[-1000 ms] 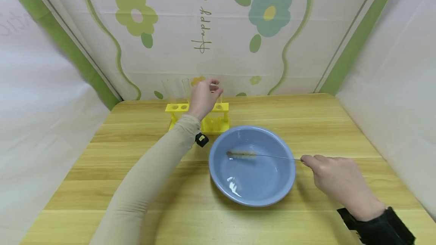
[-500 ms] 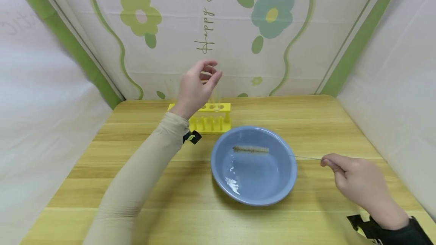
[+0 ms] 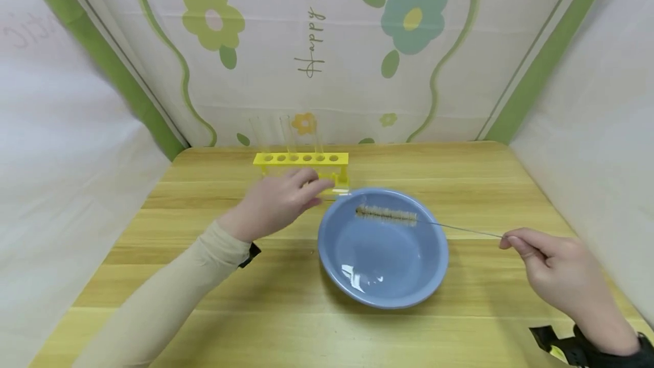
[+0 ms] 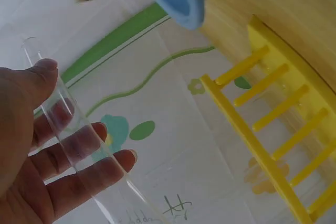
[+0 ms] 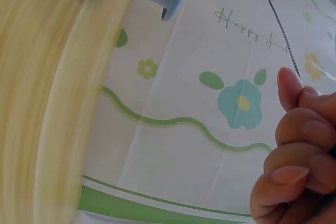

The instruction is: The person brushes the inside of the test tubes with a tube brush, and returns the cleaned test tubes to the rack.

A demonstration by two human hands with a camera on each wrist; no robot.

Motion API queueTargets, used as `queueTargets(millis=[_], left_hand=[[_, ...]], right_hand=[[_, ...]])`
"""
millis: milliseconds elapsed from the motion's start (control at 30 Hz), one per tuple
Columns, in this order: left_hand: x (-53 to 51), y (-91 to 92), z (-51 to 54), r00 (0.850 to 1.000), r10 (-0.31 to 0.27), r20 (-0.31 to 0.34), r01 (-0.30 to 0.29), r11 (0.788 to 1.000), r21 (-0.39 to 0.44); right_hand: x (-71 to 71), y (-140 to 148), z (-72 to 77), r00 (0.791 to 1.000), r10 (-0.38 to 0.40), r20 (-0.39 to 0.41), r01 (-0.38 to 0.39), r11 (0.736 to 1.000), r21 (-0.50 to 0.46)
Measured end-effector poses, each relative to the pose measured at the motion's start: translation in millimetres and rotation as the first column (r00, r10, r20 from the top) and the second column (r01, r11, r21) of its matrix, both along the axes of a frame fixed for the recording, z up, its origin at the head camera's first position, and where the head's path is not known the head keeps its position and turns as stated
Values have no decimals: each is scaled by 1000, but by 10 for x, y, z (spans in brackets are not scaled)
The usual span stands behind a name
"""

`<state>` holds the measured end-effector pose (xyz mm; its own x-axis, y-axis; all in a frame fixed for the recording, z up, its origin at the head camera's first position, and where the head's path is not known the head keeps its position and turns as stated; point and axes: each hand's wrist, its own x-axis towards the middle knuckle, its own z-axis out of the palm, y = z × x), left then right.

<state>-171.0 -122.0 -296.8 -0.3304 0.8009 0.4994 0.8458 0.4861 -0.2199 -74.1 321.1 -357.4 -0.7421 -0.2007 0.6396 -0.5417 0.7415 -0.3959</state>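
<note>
My left hand [image 3: 281, 200] holds a clear glass test tube [image 4: 118, 195] between thumb and fingers, just in front of the yellow test tube rack [image 3: 327, 162] and beside the blue basin [image 3: 389, 303]. In the left wrist view the tube lies across the fingers. Three more clear test tubes [image 3: 289, 136] stand upright in the rack. My right hand [image 3: 567, 271] pinches the thin wire handle of a test tube brush [image 3: 386, 214], right of the basin. The brush's pale bristles are over the basin's far part.
Bright reflections show in the basin, which looks to hold water. The wooden table [image 3: 276, 322] reaches back to a white cloth backdrop [image 3: 347, 95] printed with flowers. White cloth sides [image 3: 598, 124] stand at left and right.
My left hand has lifted a test tube from the rack's right part and come down and nearer, in front of the rack. My right hand has moved right with the brush.
</note>
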Motion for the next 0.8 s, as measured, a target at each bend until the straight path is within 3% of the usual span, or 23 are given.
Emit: queueTargets(millis=[100, 233, 500, 800], left_hand=[[94, -60, -78, 999, 34, -35, -36, 996, -81], [160, -92, -123, 998, 51, -47, -57, 990, -127], [228, -77, -126, 995, 74, -60, -84, 980, -180], [282, -45, -121, 992, 80, -97, -100, 973, -210]], right_hand=[[-3, -4, 0, 1000, 26, -11, -26, 999, -26], [-9, -21, 4, 998, 52, -47, -53, 998, -27], [-7, -65, 6, 991, 95, -95, -97, 995, -15], [8, -41, 0, 991, 117, -68, -121, 991, -55]])
